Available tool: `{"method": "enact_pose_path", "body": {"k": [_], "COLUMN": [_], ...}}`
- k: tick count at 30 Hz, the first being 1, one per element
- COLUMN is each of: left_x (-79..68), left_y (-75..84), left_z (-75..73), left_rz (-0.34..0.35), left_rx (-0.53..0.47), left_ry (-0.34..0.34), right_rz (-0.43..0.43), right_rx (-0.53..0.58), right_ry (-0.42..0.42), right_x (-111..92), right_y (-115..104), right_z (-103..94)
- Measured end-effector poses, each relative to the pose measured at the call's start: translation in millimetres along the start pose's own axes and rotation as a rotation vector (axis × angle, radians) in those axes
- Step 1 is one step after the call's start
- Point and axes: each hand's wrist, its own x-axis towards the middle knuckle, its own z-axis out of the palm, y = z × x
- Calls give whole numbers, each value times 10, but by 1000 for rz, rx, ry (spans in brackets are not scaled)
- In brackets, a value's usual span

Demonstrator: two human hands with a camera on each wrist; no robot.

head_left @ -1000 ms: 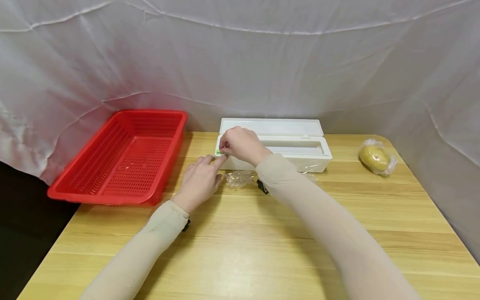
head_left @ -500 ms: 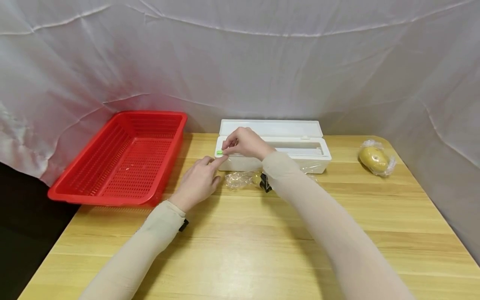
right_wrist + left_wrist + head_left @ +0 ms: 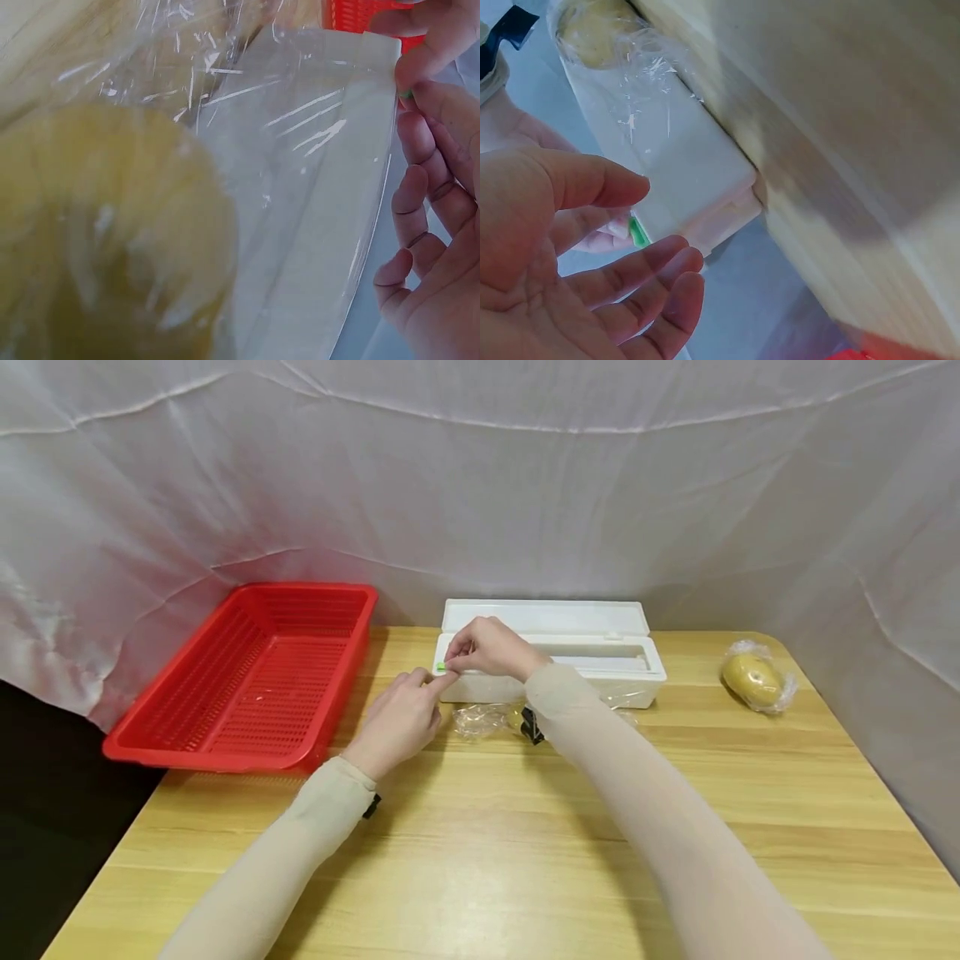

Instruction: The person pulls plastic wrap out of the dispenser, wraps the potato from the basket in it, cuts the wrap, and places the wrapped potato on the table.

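A white cling film dispenser (image 3: 476,691) stands at the back of the table with its lid (image 3: 547,615) raised. My right hand (image 3: 491,647) reaches over its left end, thumb and index finger pinching a small green slide cutter (image 3: 639,232). My left hand (image 3: 401,717) is beside the front left corner, index finger stretched to the box edge, the other fingers loosely bent. Clear cling film (image 3: 300,135) hangs down the dispenser's front and gathers on the table (image 3: 480,722). Under the film lies a yellow potato-like item (image 3: 112,240), largely hidden by the right wrist in the head view.
To the left stands a red plastic basket (image 3: 318,718) with slotted walls. A film-wrapped yellow potato-like item (image 3: 752,680) sits near the table's back right corner. Grey fabric (image 3: 525,510) hangs behind the wooden table (image 3: 465,860).
My right hand has shifted slightly right along the dispenser's front edge, and the green slide cutter shows more plainly. My left hand has stayed nearly in place at the corner.
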Motion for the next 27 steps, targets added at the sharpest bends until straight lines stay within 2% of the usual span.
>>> {"method": "enact_pose_path", "body": {"k": [7,17,27], "left_x": [30,42,61], "left_y": [49,56,69], "left_z": [-37,-49,-53], "left_rz": [-50,-46,-59], "left_rx": [37,71,86], "left_ry": [-65,-65,-73], "right_rz": [1,-5,47], "right_rx": [10,9,-40], "right_ry": [9,25,22], "right_x": [-37,-70,-81], "right_y": [53,69,55], "right_z": [-7,-33,-20]}}
